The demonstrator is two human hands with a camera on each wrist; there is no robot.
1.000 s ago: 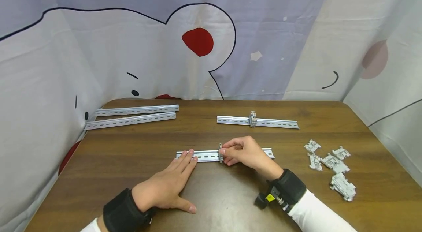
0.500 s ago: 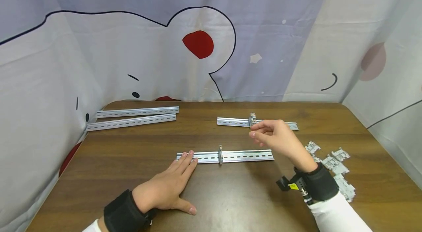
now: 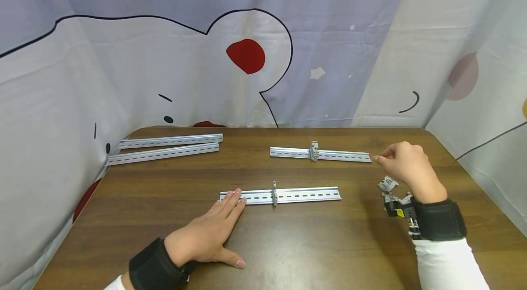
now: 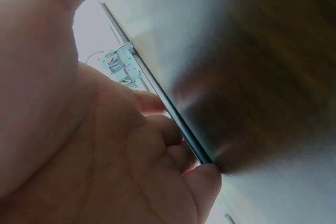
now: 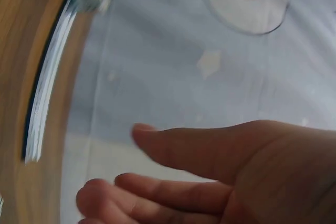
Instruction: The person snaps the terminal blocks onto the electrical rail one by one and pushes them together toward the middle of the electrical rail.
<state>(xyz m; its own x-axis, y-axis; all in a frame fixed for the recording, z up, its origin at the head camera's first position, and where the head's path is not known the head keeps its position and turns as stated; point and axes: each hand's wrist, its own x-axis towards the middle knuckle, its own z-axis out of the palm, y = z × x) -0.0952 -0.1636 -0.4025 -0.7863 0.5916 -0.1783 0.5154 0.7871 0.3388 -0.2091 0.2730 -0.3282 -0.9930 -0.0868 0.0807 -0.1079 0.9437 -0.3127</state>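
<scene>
My left hand (image 3: 207, 233) rests with straight fingers on the left end of a slotted metal DIN rail (image 3: 309, 194). One thin grey terminal block (image 3: 274, 193) stands upright across that rail, to the right of the fingertips; the left wrist view shows the block (image 4: 123, 65) side-on beyond the fingers. In the air above the loose terminal blocks (image 3: 388, 184) at the right is my right hand (image 3: 409, 169). Its fingers are loosely bent, and the right wrist view shows thumb and fingers apart with nothing held. Hand and wrist strap hide part of the loose blocks.
A second rail (image 3: 346, 156) lies farther back, with a small cluster of terminal blocks (image 3: 314, 151) mounted on it. Two bare rails (image 3: 173, 141) lie at the back left. A patterned curtain (image 3: 185, 66) hangs behind the brown table (image 3: 288, 244).
My right hand has let go of the terminal block on the near rail and moved right, past the back rail, to above the loose blocks. The left hand has stayed in place.
</scene>
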